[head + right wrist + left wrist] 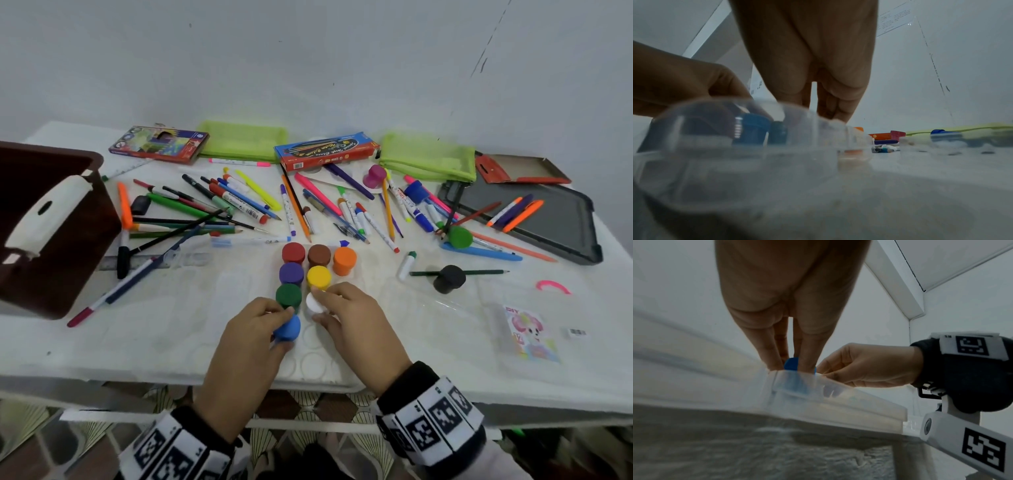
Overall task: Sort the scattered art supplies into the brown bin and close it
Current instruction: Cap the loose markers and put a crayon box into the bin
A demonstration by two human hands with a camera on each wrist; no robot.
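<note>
Paint pots are being seated in a clear tray on the bench: blue pot pinched by left hand, white pot by right hand. Brown bin stands open, far left, presumably awaiting the set.

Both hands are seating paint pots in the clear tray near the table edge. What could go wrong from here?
1. The clear tray lies close to the table's front edge; a push from the left hand seating the blue pot might slide it off.
2. The right hand on the white pot is close to the yellow pot and may knock it.
</note>
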